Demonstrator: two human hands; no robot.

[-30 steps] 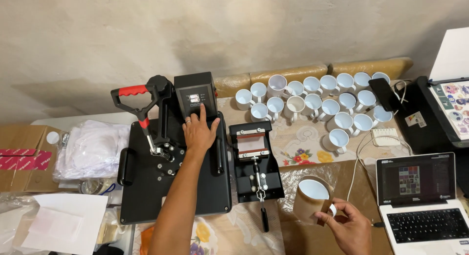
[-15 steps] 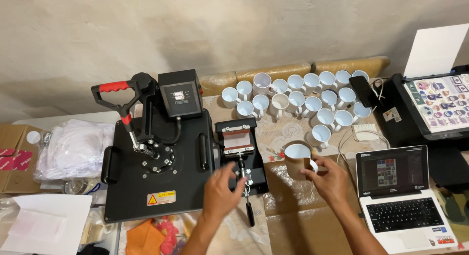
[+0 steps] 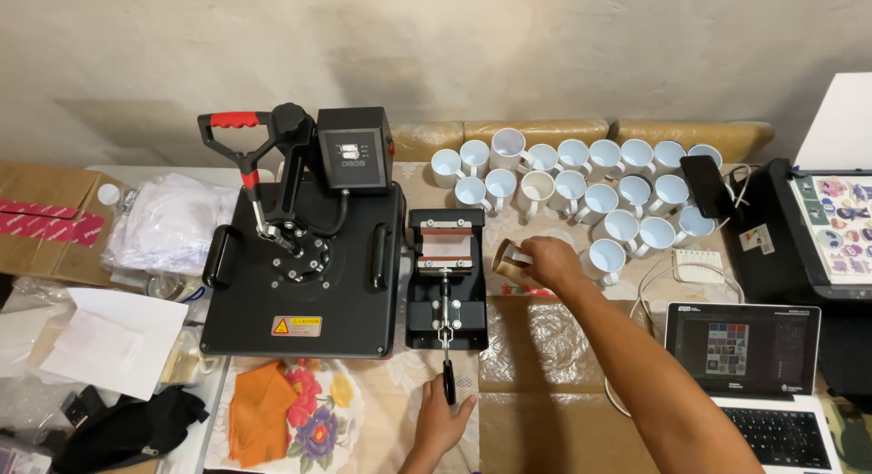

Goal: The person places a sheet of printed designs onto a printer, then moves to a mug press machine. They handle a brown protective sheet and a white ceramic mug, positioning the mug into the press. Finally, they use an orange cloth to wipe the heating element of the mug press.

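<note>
Left hand [image 3: 442,426] grip closed around press lever [image 3: 447,379], right hand [image 3: 548,261] clasping wrapped mug [image 3: 509,257]

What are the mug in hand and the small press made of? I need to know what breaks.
Mug in the right hand: seemingly glazed ceramic, wrapped in brown paper. Mug press: apparently black-painted metal; the left hand grips its dark lever.

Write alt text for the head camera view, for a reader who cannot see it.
The right hand holds a paper-wrapped mug beside a small black mug press, while the left hand grips the press's lever handle. A large flat heat press sits to the left, rows of white mugs behind, a laptop at right.
</note>
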